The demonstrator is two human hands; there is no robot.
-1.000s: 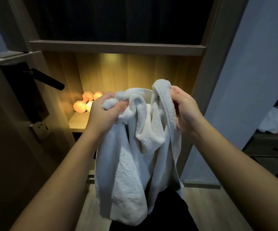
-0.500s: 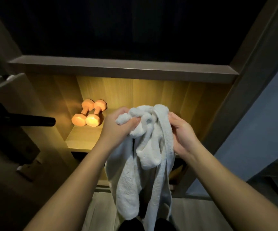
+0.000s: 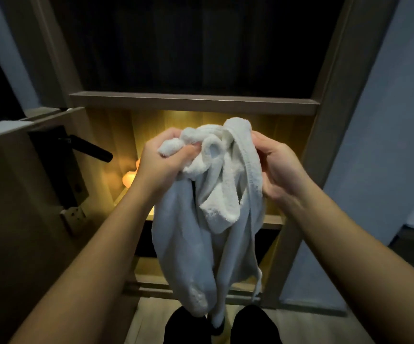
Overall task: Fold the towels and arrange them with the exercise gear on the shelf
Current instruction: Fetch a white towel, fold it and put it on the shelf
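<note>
**Obs. – towel bunched in both hands, in front of lit shelf**

Nearest the camera, at the bottom edge: two dark-clad legs (image 3: pixel 253 326) on a pale wooden floor (image 3: pixel 305 326). Both forearms reach forward and up from the lower corners.

White towel (image 3: pixel 201 232) is held in the air at chest height, unfolded and crumpled. Its bulk hangs down between the arms, and the lowest folds reach about as far down as the legs in this view. A thin loose strand trails off its right side.

Left hand (image 3: pixel 161 165): fingers curled tight round a bunched corner, with a nub of cloth poking out above the thumb. Right hand (image 3: pixel 279 167): grips the hemmed edge on the towel's right side. Its fingertips are hidden behind the cloth, so the exact pinch cannot be told.

Behind the towel is a wooden shelf (image 3: pixel 193 103) with a warm-lit compartment; the space above it is dark. An orange dumbbell (image 3: pixel 129 178) sits at the left of the lit compartment, mostly hidden by the left wrist – count not readable.

Left of this is a door (image 3: pixel 14 194) with a black lever handle (image 3: pixel 89 150). Far right: grey wall (image 3: pixel 387 120).
</note>
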